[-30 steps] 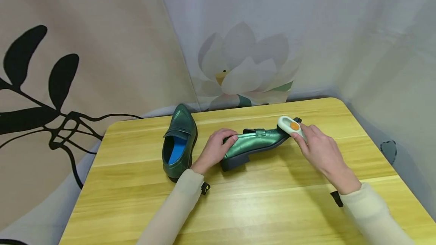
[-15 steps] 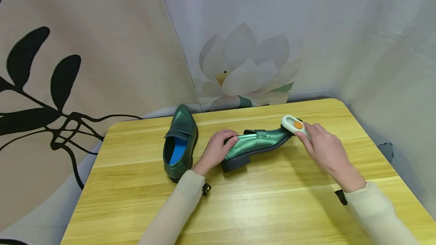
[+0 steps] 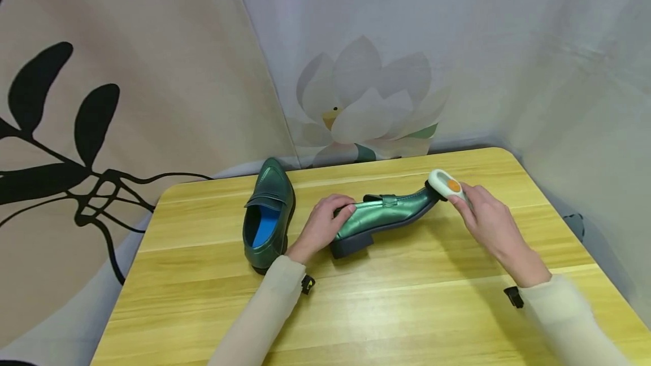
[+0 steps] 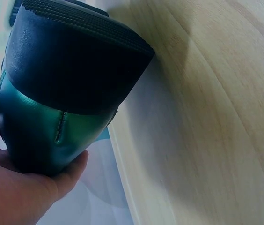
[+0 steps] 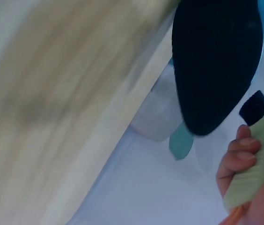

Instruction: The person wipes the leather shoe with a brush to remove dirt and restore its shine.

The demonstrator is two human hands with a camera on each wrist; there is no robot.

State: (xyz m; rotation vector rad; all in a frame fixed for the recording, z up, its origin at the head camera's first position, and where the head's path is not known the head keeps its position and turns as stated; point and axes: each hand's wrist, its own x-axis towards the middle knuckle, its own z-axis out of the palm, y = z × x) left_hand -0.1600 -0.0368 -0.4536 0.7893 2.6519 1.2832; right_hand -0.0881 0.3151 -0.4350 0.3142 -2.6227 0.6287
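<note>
So the brush (image 3: pixel 445 183) has just slid a bit further out along the green shoe (image 3: pixel 394 210): a second ago its head sat over the toe, and now it's right at the tip. The shoe itself has barely budged, so we'd guess the brushing pass is running out at the toe end. The head view has the bristles (image 5: pixel 254 108) overlapping the tip, but the right wrist view looks like there's a little gap, so we can't swear they're touching.

Our left hand (image 3: pixel 322 222) has its fingers (image 4: pixel 73 174) clamped round the heel end at the opening, and our right hand (image 3: pixel 493 222) has its fingers (image 5: pixel 239 160) curled round the brush handle. The shoe is over the middle of the desk (image 3: pixel 396 309), sole tilted, toe raised; can't tell if the heel is resting on the wood.

Other stuff: the second shoe (image 3: pixel 272 182) stands upright to the left, blue insole (image 3: pixel 265 225) showing, just beside our left wrist, so probably not much elbow room there. Our left hand also covers part of the heel. Behind the desk hangs a flower-print curtain (image 3: pixel 508 72), well apart from the brush.
</note>
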